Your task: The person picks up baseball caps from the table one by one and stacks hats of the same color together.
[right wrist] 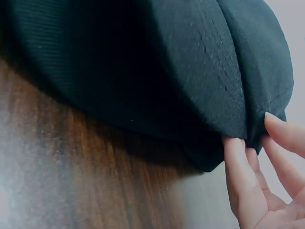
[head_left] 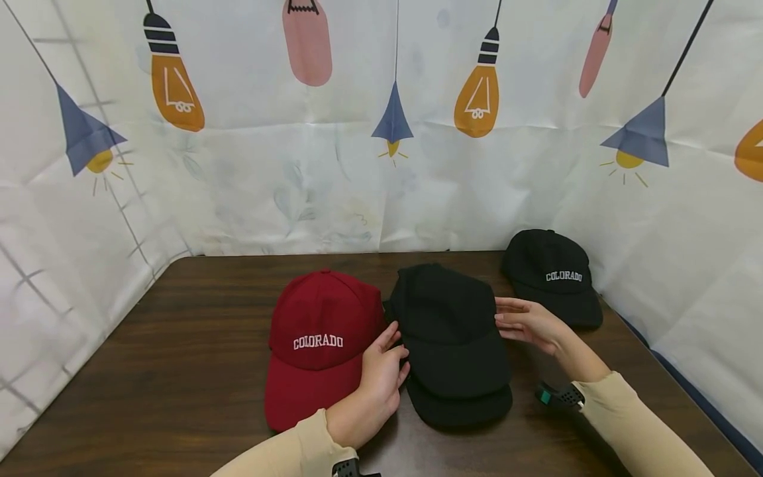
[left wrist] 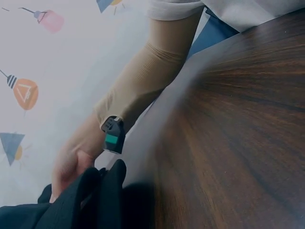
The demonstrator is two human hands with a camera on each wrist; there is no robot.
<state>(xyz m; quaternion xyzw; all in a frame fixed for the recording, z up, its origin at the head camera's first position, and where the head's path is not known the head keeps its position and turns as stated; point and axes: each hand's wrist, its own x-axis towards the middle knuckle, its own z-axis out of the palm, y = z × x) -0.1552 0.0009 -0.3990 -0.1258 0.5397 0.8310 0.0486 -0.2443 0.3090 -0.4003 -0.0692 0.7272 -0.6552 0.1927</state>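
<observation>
Two black caps overlap in the middle of the table, the upper black cap lying over a lower black cap whose brim shows beneath. At the left side of the upper one, my left hand holds its edge between thumb and fingers. My right hand grips the opposite side; in the right wrist view, the thumb rests on the crown while the fingers reach under the rim. Close beside my left hand sits a red cap with white COLORADO lettering.
Another black cap with COLORADO lettering stands at the back right, behind my right hand. All of them are on a dark wooden table. A white curtain printed with lamps surrounds its far and side edges.
</observation>
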